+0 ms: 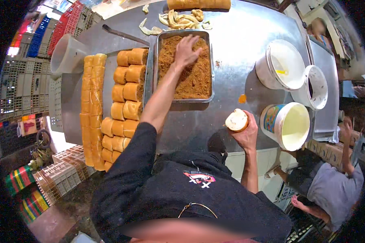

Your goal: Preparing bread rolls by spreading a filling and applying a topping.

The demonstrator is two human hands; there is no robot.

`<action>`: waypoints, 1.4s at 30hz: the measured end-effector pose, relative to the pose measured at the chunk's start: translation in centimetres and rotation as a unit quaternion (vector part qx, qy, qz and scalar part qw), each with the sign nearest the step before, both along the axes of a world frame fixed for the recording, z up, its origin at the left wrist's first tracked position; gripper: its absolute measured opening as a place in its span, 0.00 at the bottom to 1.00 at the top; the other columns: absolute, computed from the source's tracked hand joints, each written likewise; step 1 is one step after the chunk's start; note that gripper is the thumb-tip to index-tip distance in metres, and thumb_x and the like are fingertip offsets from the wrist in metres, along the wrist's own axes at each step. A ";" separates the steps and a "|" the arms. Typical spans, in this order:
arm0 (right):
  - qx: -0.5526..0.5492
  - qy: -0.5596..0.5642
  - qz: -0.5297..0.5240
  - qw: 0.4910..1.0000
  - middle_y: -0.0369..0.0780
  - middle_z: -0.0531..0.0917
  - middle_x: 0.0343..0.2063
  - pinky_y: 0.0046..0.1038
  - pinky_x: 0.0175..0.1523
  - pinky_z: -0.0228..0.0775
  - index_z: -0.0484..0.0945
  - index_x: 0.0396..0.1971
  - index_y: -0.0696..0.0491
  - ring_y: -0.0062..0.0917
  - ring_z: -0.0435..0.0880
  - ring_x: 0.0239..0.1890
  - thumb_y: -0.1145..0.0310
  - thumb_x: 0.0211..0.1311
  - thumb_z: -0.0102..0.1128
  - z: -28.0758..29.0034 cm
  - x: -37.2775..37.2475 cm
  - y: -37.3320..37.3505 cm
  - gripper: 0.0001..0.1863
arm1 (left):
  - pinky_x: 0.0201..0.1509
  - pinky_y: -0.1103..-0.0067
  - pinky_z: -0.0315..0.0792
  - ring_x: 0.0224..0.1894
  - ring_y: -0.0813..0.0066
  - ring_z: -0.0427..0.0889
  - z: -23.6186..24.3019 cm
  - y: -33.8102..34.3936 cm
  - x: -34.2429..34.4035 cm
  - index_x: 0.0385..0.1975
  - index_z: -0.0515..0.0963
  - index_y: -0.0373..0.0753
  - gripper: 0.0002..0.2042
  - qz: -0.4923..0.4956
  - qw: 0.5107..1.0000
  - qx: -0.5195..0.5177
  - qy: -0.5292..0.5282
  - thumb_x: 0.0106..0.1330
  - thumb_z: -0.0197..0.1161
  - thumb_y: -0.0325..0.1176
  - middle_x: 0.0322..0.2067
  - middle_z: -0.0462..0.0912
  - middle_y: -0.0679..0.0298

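Observation:
My left hand (187, 51) reaches over a rectangular metal tray (210, 67) filled with brown, shredded floss-like topping (194, 81). Its fingers are stretched and spread on the topping at the tray's far end, and I see nothing gripped in them. To the right, near the table's front edge, my right hand (249, 134) is wrapped round a short roll cake (236, 121). A white, creamy end of that cake faces up. Left of the tray, golden roll cakes (132, 111) stand in rows, some with brown topping on their ends.
Longer rows of golden rolls (94, 97) lie farther left. White buckets (267, 69) and a bucket with a coloured label (271, 121) line the right side. A dark-bladed knife (125, 35) and pale cake trimmings (178, 20) lie at the back. Another person (332, 188) is at the right.

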State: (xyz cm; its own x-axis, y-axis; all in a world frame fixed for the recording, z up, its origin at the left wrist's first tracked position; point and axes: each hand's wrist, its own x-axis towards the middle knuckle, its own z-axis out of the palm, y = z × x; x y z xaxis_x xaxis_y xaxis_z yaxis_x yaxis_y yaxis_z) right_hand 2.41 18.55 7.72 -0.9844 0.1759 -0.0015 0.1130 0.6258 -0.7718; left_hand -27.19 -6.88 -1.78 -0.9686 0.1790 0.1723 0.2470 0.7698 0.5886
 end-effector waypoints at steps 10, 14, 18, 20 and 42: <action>-0.059 -0.053 0.043 0.996 0.43 0.83 0.44 0.32 0.55 0.76 0.76 0.49 0.57 0.35 0.84 0.47 0.74 0.32 0.80 -0.7 -2.5 -0.4 0.36 | 0.71 0.58 0.62 0.67 0.51 0.69 1.1 -3.8 3.9 0.59 0.77 0.43 0.26 -0.158 0.986 -0.050 -0.011 0.66 0.61 0.53 0.62 0.73 0.50; -0.068 -0.041 0.093 0.992 0.43 0.82 0.44 0.32 0.54 0.76 0.75 0.49 0.57 0.36 0.84 0.47 0.73 0.32 0.81 -1.0 -4.6 -1.5 0.36 | 0.72 0.60 0.62 0.67 0.52 0.68 -1.1 -9.4 -3.1 0.60 0.76 0.41 0.27 -0.068 0.992 -0.107 0.023 0.67 0.59 0.52 0.64 0.72 0.49; -0.079 -0.040 0.063 0.994 0.43 0.81 0.44 0.33 0.55 0.75 0.76 0.49 0.57 0.36 0.83 0.48 0.74 0.31 0.81 -0.5 -5.4 -2.0 0.37 | 0.68 0.60 0.66 0.64 0.52 0.71 -2.2 -8.0 -0.9 0.57 0.77 0.39 0.24 -0.092 0.990 -0.109 -0.012 0.69 0.58 0.49 0.61 0.73 0.50; -0.051 -0.024 0.063 0.996 0.43 0.80 0.44 0.33 0.55 0.75 0.76 0.49 0.56 0.37 0.82 0.49 0.74 0.30 0.81 -0.8 -5.4 -1.6 0.37 | 0.68 0.62 0.66 0.63 0.51 0.72 -1.7 -6.3 2.9 0.56 0.78 0.39 0.23 -0.088 0.990 -0.100 -0.042 0.69 0.59 0.49 0.59 0.74 0.49; 0.119 0.319 0.106 0.934 0.43 0.84 0.46 0.36 0.46 0.76 0.77 0.52 0.53 0.36 0.83 0.48 0.49 0.32 0.86 -7.5 -19.5 -13.5 0.44 | 0.77 0.50 0.36 0.77 0.51 0.48 6.8 -5.8 25.7 0.72 0.62 0.48 0.33 0.075 0.995 -0.054 -0.028 0.67 0.61 0.49 0.75 0.52 0.54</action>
State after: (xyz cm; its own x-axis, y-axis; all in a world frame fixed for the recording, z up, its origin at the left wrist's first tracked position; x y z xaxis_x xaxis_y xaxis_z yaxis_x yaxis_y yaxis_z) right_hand -17.07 5.09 0.19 -0.7838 -0.1025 0.6125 -0.4686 0.7448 -0.4751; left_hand -1.51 -12.65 4.97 -0.9935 0.0467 0.1043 0.0937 0.8548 0.5104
